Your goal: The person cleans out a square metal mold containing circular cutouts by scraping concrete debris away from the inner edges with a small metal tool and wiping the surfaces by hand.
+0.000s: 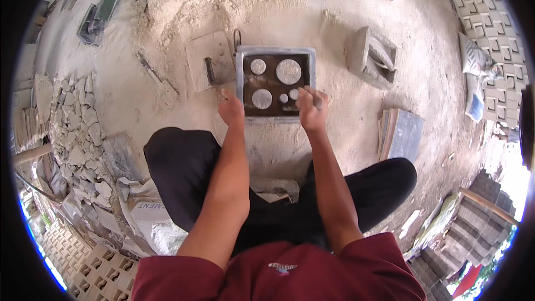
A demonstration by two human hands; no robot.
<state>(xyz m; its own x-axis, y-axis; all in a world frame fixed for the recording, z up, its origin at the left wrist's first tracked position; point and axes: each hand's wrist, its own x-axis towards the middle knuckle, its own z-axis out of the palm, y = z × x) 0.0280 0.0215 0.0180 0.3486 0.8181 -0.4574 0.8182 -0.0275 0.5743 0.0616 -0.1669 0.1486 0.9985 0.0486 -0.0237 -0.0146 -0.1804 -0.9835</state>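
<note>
In front of my crossed legs lies a rectangular grey metal mould (241, 78) with a dark, wet-looking floor. Several round pale discs of different sizes stand inside it, the largest disc (288, 71) at the far right. My left hand (231, 108) is closed at the mould's near left edge, its fingers partly hidden. Over the near right corner, my right hand (312, 108) is closed around a small greyish thing that I cannot make out, beside the two smallest discs. That hand is slightly blurred.
Left of the mould lies a flat plate (202, 50) with a dark handle; farther left is a dusty trowel (161, 82). A grey open box (361, 56) and stacked boards (405, 134) stand right. Broken stone (83, 114) lines the left; sandy powder (184, 0) lies beyond.
</note>
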